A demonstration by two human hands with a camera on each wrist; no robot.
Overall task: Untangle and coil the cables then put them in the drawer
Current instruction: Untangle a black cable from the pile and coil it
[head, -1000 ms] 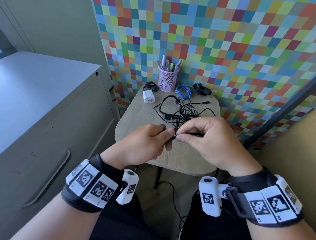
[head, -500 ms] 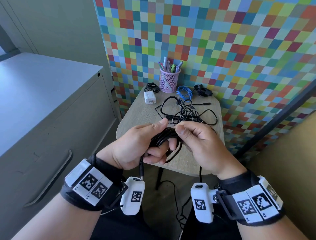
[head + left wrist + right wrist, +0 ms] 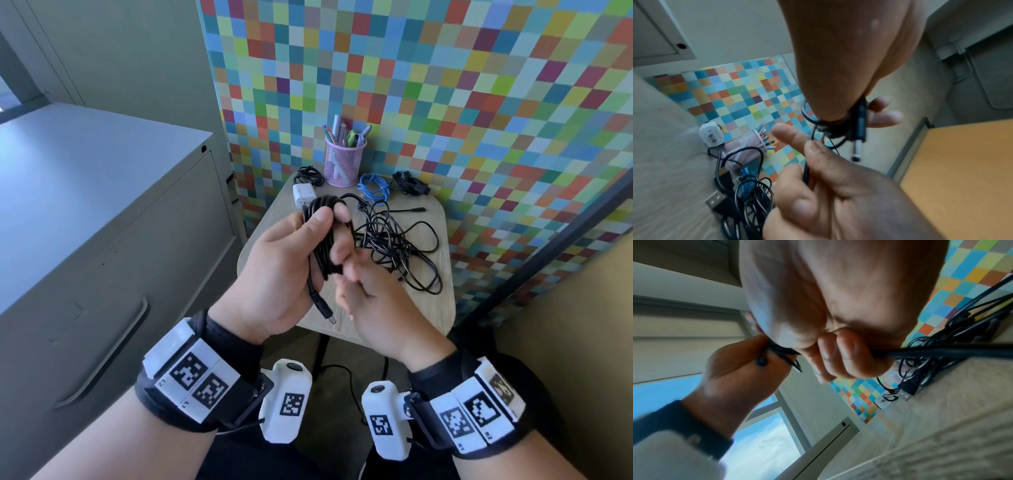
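The left hand [image 3: 281, 270] is covering much of the coiled black cable [image 3: 317, 236]. The white plug adapter [image 3: 303, 195] is lying half hidden behind that coil. Motion blur is smearing the right hand [image 3: 838, 186] in the left wrist view.

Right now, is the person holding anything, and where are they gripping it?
The left hand grips a coiled black cable around its bundled loops, its barrel plug dangling; the right hand pinches the same cable's loose run.

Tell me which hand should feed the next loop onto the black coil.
Right. The right hand pinches the loose strand leading to the tangled cables on the table; the left hand is full, gripping the black coil.
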